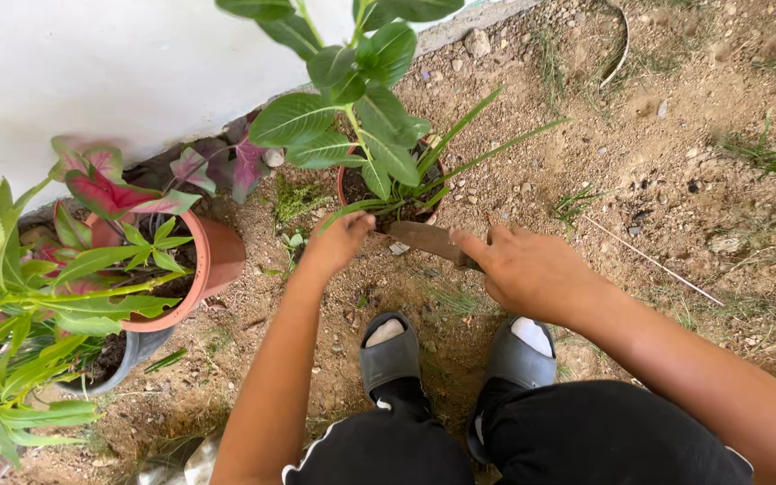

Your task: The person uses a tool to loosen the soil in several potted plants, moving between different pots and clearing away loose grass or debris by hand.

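Pot [345,190] holds leafy plant [357,108]; left hand [339,241] grips rim, right hand [527,269] grips blade [424,238].

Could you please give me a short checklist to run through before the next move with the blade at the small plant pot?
1. Right hand has a firm grip on the rusty blade: ok, its fingers are closed round the handle end.
2. Left hand is steadying the small terracotta pot: ok, it rests at the rim.
3. Left fingers are clear of the blade tip: cannot tell, since the tip sits close beside them.
4. Feet in grey slippers are clear of the blade: ok, they are set back from it.
5. The pot stands upright on the soil: ok.
6. The tilted orange pot is out of the way: ok, it lies off to the left.
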